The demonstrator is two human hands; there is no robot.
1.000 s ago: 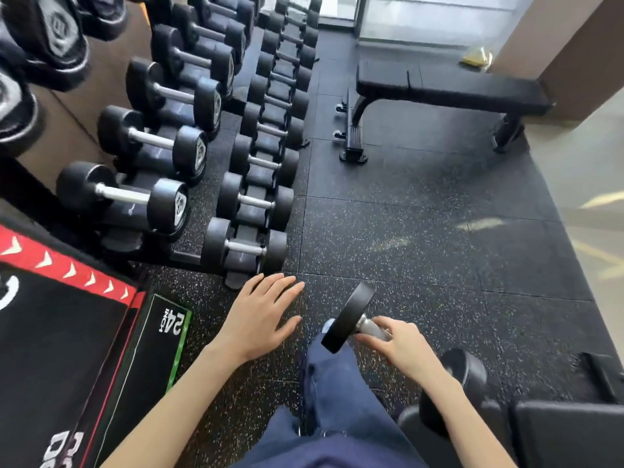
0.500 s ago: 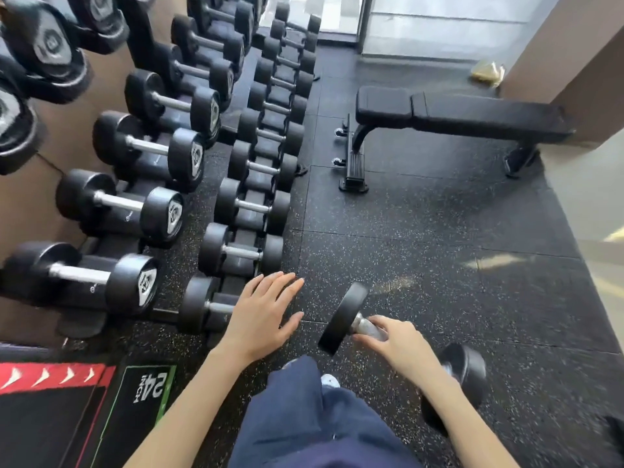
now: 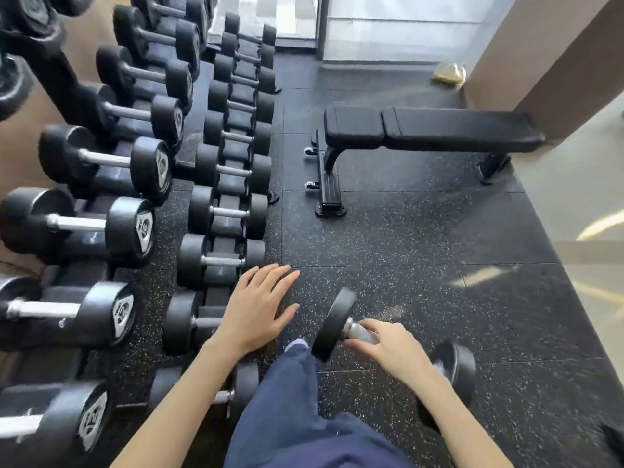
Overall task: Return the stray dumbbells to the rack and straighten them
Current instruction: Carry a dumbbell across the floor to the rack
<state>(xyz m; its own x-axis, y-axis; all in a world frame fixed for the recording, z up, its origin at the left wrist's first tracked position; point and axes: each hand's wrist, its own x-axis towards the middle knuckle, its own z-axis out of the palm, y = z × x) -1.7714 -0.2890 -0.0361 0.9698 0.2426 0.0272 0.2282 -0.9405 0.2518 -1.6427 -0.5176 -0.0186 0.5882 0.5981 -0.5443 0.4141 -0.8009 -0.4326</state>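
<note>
Since the earlier frames the rack has been drawn nearer and further rows brought into view. One stray dumbbell is gripped by its handle in the right hand, right of the low row and not yet racked. The left hand is held flat and empty over the near cradles. Racking and straightening are judged still to be done.

This is the free-weights area of a gym. A long two-tier rack runs along the left wall, loaded with black round-headed dumbbells on chrome handles, bigger ones on the upper tier and smaller ones below. The floor is black speckled rubber tiling. A padded flat bench with small wheels stands on it, and glass panels close the far end.
</note>
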